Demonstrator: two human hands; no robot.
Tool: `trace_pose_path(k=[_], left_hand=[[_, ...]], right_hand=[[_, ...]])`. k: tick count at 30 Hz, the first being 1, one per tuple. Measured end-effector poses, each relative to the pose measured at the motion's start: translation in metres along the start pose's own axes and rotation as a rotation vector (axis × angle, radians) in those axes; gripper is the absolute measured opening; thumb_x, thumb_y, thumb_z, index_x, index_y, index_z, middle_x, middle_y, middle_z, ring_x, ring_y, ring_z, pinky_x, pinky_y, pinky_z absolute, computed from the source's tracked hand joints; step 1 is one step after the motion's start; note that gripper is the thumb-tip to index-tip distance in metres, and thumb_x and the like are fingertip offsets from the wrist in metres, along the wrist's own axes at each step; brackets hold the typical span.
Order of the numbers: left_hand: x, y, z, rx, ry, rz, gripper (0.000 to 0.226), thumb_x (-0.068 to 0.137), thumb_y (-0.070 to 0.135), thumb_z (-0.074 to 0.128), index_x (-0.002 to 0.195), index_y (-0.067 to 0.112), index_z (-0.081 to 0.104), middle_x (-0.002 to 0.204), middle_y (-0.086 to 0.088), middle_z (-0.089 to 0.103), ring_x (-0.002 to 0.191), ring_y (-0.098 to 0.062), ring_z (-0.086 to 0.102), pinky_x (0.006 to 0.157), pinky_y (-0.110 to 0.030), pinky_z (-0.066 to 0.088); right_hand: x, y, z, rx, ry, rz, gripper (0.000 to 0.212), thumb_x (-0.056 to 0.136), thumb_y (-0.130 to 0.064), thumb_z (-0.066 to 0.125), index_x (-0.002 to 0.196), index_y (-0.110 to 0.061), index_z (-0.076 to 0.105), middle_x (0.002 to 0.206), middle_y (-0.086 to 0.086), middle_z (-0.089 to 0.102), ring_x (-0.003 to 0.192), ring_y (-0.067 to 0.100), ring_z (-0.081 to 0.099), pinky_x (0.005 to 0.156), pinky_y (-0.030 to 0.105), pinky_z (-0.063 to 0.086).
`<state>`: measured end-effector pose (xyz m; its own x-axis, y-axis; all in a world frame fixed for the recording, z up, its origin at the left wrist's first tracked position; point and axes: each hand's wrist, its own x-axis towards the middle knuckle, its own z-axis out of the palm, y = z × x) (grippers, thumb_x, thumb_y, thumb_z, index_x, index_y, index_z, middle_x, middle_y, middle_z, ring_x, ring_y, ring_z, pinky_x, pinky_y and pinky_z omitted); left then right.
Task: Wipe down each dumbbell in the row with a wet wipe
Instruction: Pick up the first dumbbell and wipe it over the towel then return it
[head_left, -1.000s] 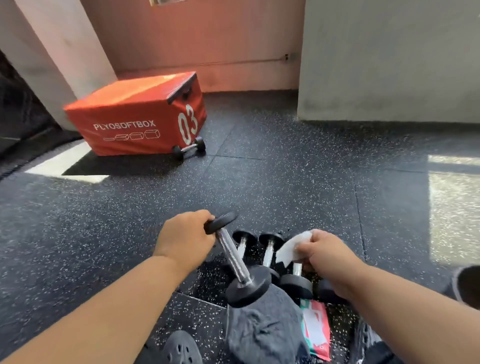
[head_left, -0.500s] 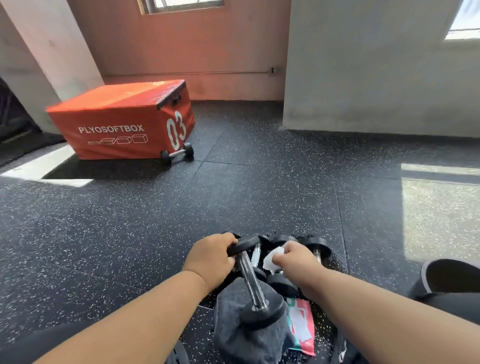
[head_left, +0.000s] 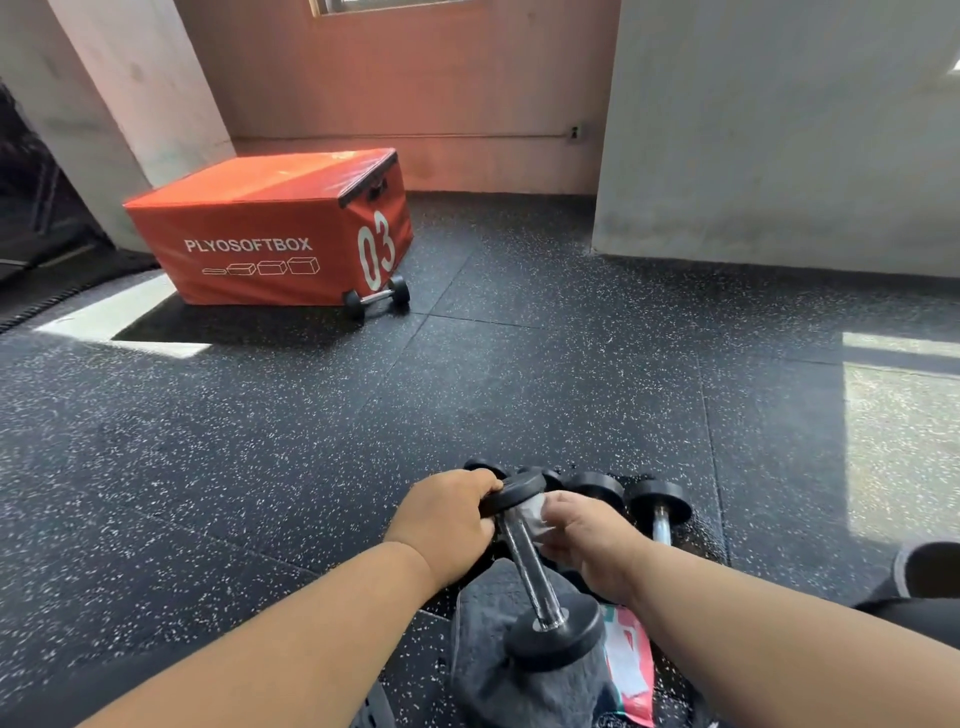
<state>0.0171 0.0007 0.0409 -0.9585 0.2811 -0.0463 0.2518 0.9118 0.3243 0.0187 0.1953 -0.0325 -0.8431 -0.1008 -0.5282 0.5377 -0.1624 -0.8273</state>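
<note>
- I have my left hand gripping the far head of a black rubber-headed dumbbell with a chrome handle, fingers curled over the disc's rim, so the bar tilts up off the floor.
- Its near head rests on a dark grey folded cloth close to me.
- My right hand pinches a white wet wipe against the top of the handle, just under the raised head; the fingers are wrapped around wipe and bar together.
- I judge this dumbbell to be mid-wipe: the wipe sits at the upper end, so the lower handle and the near head still look to be ahead.
- Behind my hands, the rest of the row of black dumbbells lies on the speckled black rubber floor; I cannot tell from here which are already cleaned.
- A red, green and white wipe packet lies just beside the cloth, within reach if a fresh wipe is needed.
- One more small dumbbell sits well apart, against the orange soft plyo box; I cannot say whether it counts as part of the row.
</note>
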Motion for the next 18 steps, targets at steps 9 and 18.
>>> trace_pose_path(k=[9,18], left_hand=[[0.006,-0.004,-0.001,-0.011,0.014,0.033,0.037,0.093,0.028,0.069,0.13,0.034,0.069,0.117,0.008,0.075,0.111,-0.02,0.067,0.095,-0.028,0.049],[0.005,-0.008,-0.003,-0.036,0.0,0.021,0.036,0.093,0.028,0.07,0.13,0.032,0.072,0.116,0.006,0.074,0.109,-0.02,0.066,0.095,-0.029,0.049]], right_hand=[[0.012,0.013,0.006,-0.156,-0.161,-0.016,0.025,0.094,-0.041,0.079,0.108,-0.02,0.082,0.114,0.019,0.077,0.098,0.024,0.064,0.093,0.039,0.049],[0.03,0.009,0.006,-0.003,-0.214,0.07,0.028,0.105,-0.025,0.063,0.125,-0.007,0.073,0.114,0.014,0.074,0.092,0.023,0.064,0.07,0.031,0.047]])
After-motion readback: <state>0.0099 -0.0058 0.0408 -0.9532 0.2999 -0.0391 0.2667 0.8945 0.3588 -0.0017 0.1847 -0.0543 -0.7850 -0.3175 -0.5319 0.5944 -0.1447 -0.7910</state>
